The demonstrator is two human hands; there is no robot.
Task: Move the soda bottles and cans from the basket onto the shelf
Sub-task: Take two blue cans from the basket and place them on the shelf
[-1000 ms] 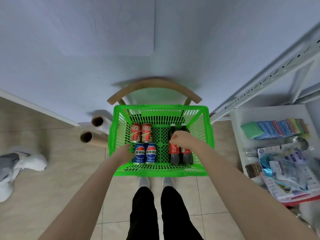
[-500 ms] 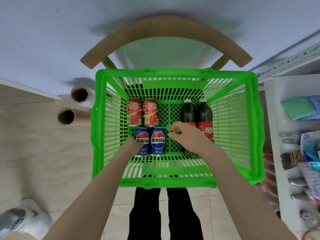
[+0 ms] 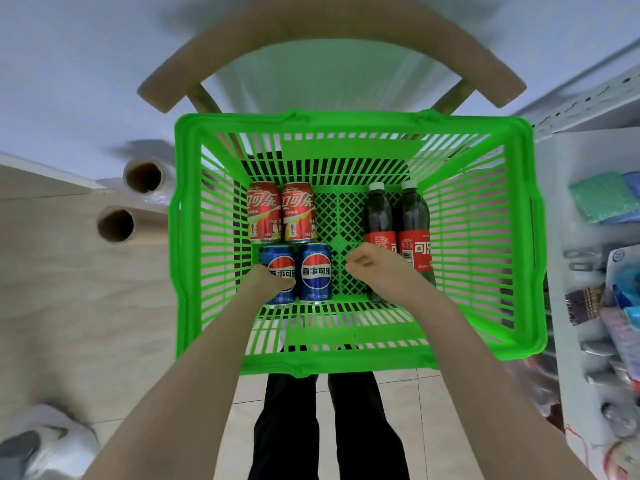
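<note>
A green plastic basket (image 3: 349, 362) holds two red cola cans (image 3: 280, 211) at the back left. Two blue Pepsi cans lie in front of them, and two dark cola bottles with red labels lie at the right. My left hand (image 3: 268, 279) grips the left Pepsi can (image 3: 277, 261). The right Pepsi can (image 3: 316, 273) lies free beside it. My right hand (image 3: 379, 268) lies over the lower half of the left cola bottle (image 3: 378, 213), fingers curled round it. The right cola bottle (image 3: 414, 220) lies against that bottle.
The basket rests on a wooden chair (image 3: 332, 26) against the wall. Two rolls (image 3: 143, 174) lie on the floor at the left. A white shelf (image 3: 568, 161) at the right carries sponges (image 3: 602, 199) and packaged goods. My legs (image 3: 325, 427) stand below the basket.
The view has closed in on the basket. My right hand slid from the bottle tops down to the left bottle's lower half. My left hand stayed at the left Pepsi can.
</note>
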